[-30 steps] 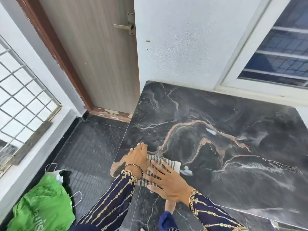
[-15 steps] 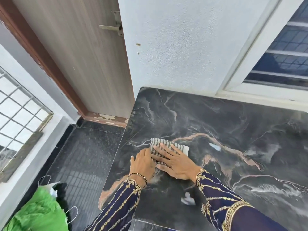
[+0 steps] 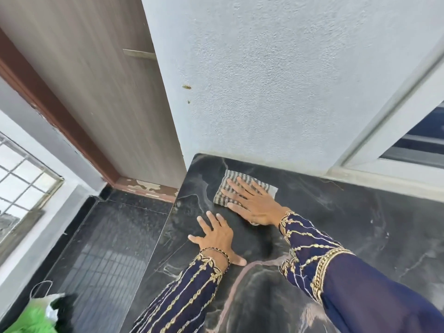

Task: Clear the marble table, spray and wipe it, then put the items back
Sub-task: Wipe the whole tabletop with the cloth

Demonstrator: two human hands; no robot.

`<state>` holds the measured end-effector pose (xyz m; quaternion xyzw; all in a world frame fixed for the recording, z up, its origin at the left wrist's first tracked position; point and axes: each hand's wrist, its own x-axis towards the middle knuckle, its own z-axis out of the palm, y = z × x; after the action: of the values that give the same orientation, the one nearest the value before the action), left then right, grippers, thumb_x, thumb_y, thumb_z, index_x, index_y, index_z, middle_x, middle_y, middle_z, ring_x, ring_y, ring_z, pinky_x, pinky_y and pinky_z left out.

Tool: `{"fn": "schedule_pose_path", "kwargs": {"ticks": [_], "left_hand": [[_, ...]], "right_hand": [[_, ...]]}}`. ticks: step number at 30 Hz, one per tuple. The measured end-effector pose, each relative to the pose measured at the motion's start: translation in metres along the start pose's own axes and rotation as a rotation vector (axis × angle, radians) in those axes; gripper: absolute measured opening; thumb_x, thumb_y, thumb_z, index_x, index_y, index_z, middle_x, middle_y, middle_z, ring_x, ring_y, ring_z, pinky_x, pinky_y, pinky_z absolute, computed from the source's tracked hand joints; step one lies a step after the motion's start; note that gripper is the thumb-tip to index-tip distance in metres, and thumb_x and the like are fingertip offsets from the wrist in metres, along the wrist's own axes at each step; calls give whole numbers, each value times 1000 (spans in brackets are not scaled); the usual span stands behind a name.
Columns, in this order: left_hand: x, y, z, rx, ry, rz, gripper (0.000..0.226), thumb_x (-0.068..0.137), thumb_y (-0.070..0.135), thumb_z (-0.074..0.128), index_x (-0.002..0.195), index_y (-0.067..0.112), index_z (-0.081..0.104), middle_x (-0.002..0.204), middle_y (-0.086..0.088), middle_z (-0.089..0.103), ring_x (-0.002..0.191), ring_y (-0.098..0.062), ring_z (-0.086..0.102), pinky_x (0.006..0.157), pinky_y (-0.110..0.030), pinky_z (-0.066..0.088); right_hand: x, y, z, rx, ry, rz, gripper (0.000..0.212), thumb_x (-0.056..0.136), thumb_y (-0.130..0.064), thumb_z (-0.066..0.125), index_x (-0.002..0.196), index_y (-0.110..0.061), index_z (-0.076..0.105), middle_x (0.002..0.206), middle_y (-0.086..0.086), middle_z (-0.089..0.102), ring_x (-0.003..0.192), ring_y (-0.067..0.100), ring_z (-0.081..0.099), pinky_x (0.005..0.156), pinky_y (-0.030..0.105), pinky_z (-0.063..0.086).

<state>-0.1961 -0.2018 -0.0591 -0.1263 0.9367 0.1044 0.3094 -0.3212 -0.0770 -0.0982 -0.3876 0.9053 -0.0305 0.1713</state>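
- Folded grey-and-white striped cloth (image 3: 242, 191) lies flat on the black veined marble bench (image 3: 348, 227), at the far left corner, just short of the textured white wall (image 3: 276, 92).
- Judged handling: cloth is light, soft and limp. It will bunch if pushed from one edge, so press it from above with a flat palm rather than pinching it. The polished marble looks slick, and the cloth should slide easily.
- Right hand (image 3: 254, 204): palm down on the cloth, fingers spread and extended toward the wall. The grip is apart, pressing rather than clasping. Forearm in a navy sleeve with gold embroidery (image 3: 310, 251), reaching forward.
- Left hand (image 3: 216, 233): flat on bare marble, nearer the person than the cloth and not touching it. Fingers splayed, holding nothing, likely bracing.
- No other items in view on the bench, so wiping seems to be the step in hand.
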Motion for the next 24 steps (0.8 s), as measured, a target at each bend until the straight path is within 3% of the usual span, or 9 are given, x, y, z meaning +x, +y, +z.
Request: {"fn": "schedule_pose_path", "kwargs": {"ticks": [7, 17, 24], "left_hand": [[8, 9, -3, 37, -72, -75, 143, 57, 54, 84, 148, -2, -10, 157, -24, -14, 142, -52, -13, 104, -75, 21], [8, 10, -3, 26, -96, -71, 142, 59, 54, 83, 149, -2, -13, 157, -21, -19, 142, -51, -17, 106, -74, 20], [2, 9, -4, -3, -56, -70, 141, 57, 51, 86, 150, 1, -8, 158, -19, -15, 144, -48, -13, 106, -74, 20]], "right_hand": [[46, 28, -23, 37, -23, 82, 56, 104, -60, 12, 155, -48, -8, 164, -18, -20, 152, 8, -20, 124, 42, -14], [-33, 97, -13, 46, 4, 122, 56, 103, -61, 10, 154, -52, -9, 163, -22, -20, 152, 5, -19, 125, 43, -11], [-48, 66, 6, 108, 46, 253, 55, 102, -63, 9, 152, -53, -13, 161, -18, -28, 150, 10, -27, 121, 41, -21]]}}
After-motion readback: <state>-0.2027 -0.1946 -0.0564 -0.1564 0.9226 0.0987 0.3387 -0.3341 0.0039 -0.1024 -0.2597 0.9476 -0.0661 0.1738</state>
